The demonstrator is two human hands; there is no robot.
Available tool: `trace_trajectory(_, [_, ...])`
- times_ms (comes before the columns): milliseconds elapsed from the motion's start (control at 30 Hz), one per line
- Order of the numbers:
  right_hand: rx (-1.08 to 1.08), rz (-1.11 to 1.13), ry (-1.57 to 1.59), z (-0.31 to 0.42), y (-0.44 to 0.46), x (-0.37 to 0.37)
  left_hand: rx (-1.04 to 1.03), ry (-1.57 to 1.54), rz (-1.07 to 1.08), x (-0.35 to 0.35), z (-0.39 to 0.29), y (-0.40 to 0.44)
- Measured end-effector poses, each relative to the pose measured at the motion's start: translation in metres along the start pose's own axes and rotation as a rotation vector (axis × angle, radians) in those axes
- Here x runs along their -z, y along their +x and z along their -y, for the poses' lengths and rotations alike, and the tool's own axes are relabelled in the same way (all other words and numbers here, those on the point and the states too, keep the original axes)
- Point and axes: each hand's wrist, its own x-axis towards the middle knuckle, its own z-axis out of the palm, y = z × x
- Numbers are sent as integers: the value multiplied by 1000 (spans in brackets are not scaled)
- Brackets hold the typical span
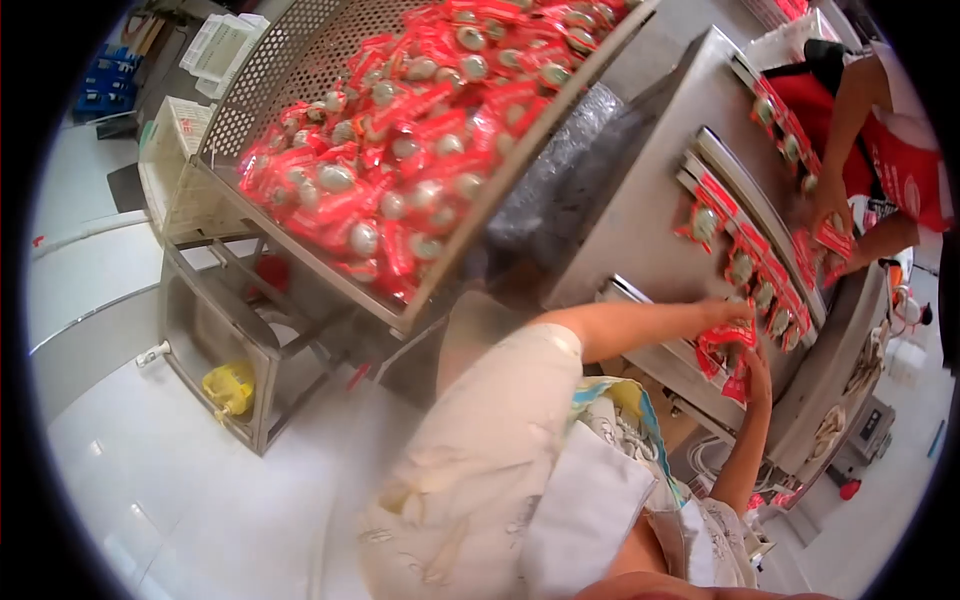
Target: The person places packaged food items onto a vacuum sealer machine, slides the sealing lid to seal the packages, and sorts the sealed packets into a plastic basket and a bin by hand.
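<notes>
Both of my hands are over the near edge of a steel table (630, 210), at a red packet (727, 345). My left hand (727, 313) is closed on its upper side, the arm reaching in from the left. From below, my right hand (757, 375) grips the same packet with bent fingers. Just beyond my hands, a row of red packets (740, 265) with pale round contents lies along a metal bar (760, 210). Another metal strip (640, 300) runs close to my left forearm.
A perforated steel bin (300, 50) heaped with red packets (400, 130) stands at the upper left. Across the table a co-worker's hands (830, 210) hold a red packet. A yellow bottle (230, 387) sits on the frame below the bin.
</notes>
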Motion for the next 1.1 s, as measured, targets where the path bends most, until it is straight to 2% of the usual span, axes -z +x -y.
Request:
trace_trajectory(33, [57,12,-7,7,2,-15,-78,24,-91,-5,-5,-8])
trace_trajectory(100, [164,49,-24,22,5,-50,-288,125,-94,-11,-34,-49])
trace_trajectory(133, [184,42,-15,39,9,-80,-327,196,-78,-3,-55,-71])
trace_trajectory(200, [210,21,28,75,18,-155,-379,344,-64,21,-96,-117])
trace_trajectory(233, [128,36,-64,106,22,-206,-465,356,-143,22,-126,-162])
trace_trajectory(267, [169,75,-164,121,42,-252,-552,370,-222,27,-158,-210])
trace_trajectory(300, [214,111,-261,136,62,-298,-674,409,-34,52,-187,-243])
trace_trajectory(333, [209,257,-245,155,74,-351,-733,295,-177,63,-208,-286])
trace_trajectory(367, [326,495,-225,159,98,-394,-762,419,-217,81,-233,-336])
trace_trajectory(400, [389,556,-239,163,116,-443,-865,456,-399,92,-251,-381])
trace_trajectory(433, [421,655,-279,170,129,-496,-955,546,-400,116,-270,-420])
trace_trajectory(467, [418,705,-369,177,138,-549,-949,675,-586,139,-286,-467])
trace_trajectory(500, [439,749,-451,188,133,-600,-1086,587,-766,130,-293,-503])
trace_trajectory(533, [666,787,-501,173,161,-642,-1168,535,-870,162,-306,-535])
trace_trajectory(567, [885,711,-756,175,169,-680,-1157,650,-1088,194,-318,-569])
trace_trajectory(600, [910,741,-785,169,180,-715,-1137,764,-1306,216,-330,-600])
trace_trajectory(633, [844,705,-949,169,180,-743,-1083,766,-1447,221,-339,-621])
trace_trajectory(667, [871,716,-1063,163,188,-764,-1023,762,-1583,225,-348,-637])
trace_trajectory(733, [874,680,-1171,152,187,-794,-766,977,-1811,253,-359,-652])
trace_trajectory(767, [845,577,-1285,150,181,-803,-627,1091,-1879,267,-364,-654])
trace_trajectory(833, [1279,395,-1185,128,193,-816,-374,1213,-1935,279,-373,-646])
trace_trajectory(867, [1487,290,-1123,117,200,-818,-469,1251,-2062,291,-376,-636])
trace_trajectory(933, [1562,266,-1083,91,214,-820,-671,1328,-2301,316,-378,-609])
trace_trajectory(967, [1469,306,-1112,77,214,-814,-775,1328,-2221,312,-377,-600])
trace_trajectory(1067, [1245,458,-1090,82,201,-790,-430,1776,-2202,324,-368,-595])
trace_trajectory(1100, [1267,495,-1022,80,206,-783,-285,1787,-2163,299,-365,-594])
